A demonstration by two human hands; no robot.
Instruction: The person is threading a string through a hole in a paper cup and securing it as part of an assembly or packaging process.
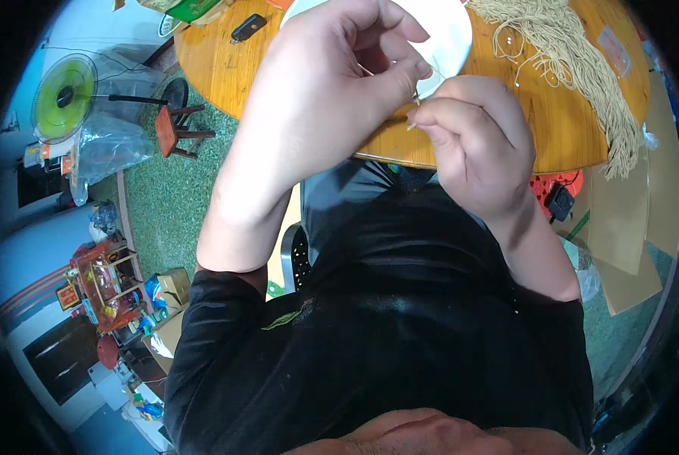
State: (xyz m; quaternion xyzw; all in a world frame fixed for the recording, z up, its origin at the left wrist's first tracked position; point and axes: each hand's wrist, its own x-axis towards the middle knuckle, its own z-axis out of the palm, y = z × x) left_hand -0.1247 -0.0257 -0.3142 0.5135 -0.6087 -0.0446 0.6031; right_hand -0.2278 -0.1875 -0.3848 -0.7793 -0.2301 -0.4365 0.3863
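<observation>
Both my hands are raised close together over the near edge of a round wooden table. My left hand point(332, 83) has its thumb and fingertips drawn together on a thin strand; the inside of the grip is partly hidden. My right hand point(480, 140) is closed, pinching a short beige cord point(412, 127) between thumb and forefinger, its end sticking out. A fine strand runs between the two hands. Behind them sits a round white plate point(452, 34). A thick bundle of beige cords point(563, 57) lies to the right, its ends hanging over the table edge.
The wooden table point(211, 64) carries a dark key fob point(248, 28) and a clear plastic bag point(614, 51). To the left stand a green fan point(65, 97) and a small wooden stool point(174, 130). Cardboard sheets point(620, 220) and a red basket point(555, 184) are at the right.
</observation>
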